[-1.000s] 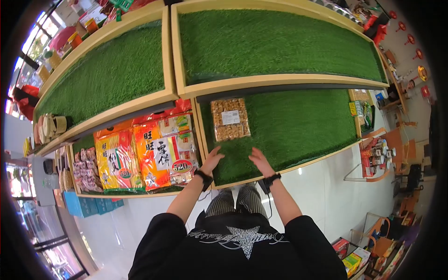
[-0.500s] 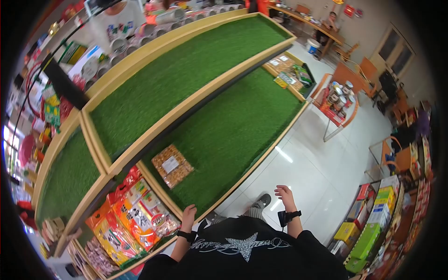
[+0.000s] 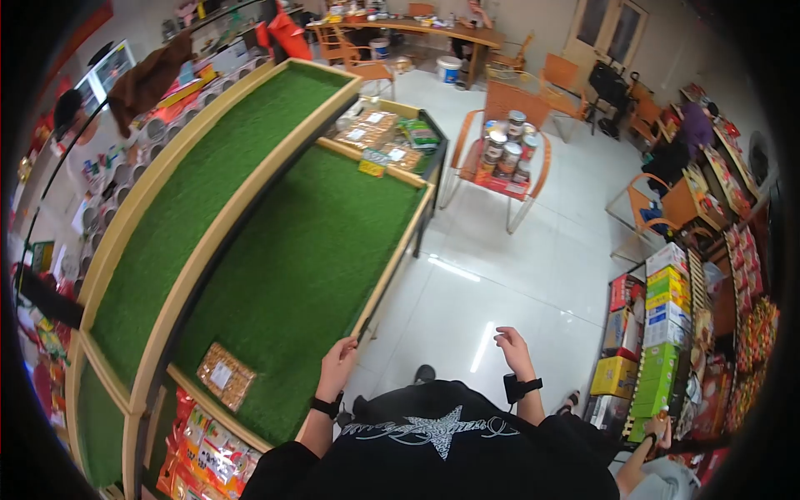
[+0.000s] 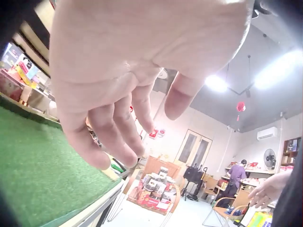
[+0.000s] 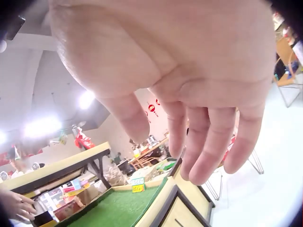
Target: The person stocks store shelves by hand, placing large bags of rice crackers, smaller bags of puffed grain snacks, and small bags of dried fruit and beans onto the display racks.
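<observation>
Glossy white floor [image 3: 542, 267] fills the middle of the head view, with an orange chair [image 3: 506, 98] bearing jars [image 3: 507, 152] at upper centre and stacked boxes [image 3: 662, 358] at right. A turf-lined shelf [image 3: 292, 242] slants across the left half. On it, at lower left of the frame, lies the brown snack packet [image 3: 227, 377], flat, its white label up, near the divider from the red and orange bags [image 3: 208, 446] below.

What has changed is the view and the reach: a second ago both hands were over the turf just beside the packet; now the head has turned towards the right and the packet sits well apart from them, its handling broken off for the moment. The left hand [image 3: 337, 367] is by the shelf's front rim [image 3: 395, 262]; whether it touches, I can't be sure from this angle. Its fingers bend loosely, thumb apart, pinching nothing. The right hand [image 3: 515, 354] hangs over the floor at lower centre, fingers slightly bent with small gaps between, likewise holding nothing.
</observation>
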The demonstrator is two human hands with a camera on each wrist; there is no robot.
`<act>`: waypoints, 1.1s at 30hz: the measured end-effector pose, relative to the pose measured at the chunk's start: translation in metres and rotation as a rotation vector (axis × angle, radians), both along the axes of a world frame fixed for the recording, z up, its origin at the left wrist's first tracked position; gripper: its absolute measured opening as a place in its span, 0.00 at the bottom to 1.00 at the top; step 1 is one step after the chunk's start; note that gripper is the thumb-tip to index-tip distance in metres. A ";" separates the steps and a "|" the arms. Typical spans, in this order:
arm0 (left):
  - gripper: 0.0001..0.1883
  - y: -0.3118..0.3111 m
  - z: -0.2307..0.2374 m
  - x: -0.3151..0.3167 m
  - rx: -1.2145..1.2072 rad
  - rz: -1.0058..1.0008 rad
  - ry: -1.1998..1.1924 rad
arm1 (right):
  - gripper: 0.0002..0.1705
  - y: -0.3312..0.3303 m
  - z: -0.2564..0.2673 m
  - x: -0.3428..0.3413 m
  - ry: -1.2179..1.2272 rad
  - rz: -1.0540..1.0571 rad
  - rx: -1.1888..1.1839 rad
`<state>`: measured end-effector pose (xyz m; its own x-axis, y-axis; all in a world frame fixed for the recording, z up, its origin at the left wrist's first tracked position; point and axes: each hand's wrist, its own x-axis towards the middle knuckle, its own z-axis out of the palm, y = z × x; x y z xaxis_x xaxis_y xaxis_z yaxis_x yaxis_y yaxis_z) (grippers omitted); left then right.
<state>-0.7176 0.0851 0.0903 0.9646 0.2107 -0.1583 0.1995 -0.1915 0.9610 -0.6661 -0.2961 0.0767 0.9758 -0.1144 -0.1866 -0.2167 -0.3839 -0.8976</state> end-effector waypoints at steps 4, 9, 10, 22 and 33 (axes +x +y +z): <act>0.14 -0.047 0.016 0.039 0.003 -0.088 -0.098 | 0.14 -0.048 0.008 -0.014 0.030 -0.062 -0.017; 0.14 -0.092 0.031 0.081 0.074 -0.307 -0.170 | 0.13 -0.059 0.015 -0.012 0.015 -0.174 0.032; 0.14 -0.100 0.034 0.089 0.079 -0.323 -0.164 | 0.13 -0.057 0.012 -0.012 0.022 -0.189 0.039; 0.15 -0.146 0.044 0.229 0.203 -0.551 -0.283 | 0.13 -0.048 0.013 0.084 0.025 -0.207 0.088; 0.16 -0.141 0.055 0.362 0.307 -0.653 -0.318 | 0.13 -0.046 0.048 0.197 -0.060 -0.272 -0.003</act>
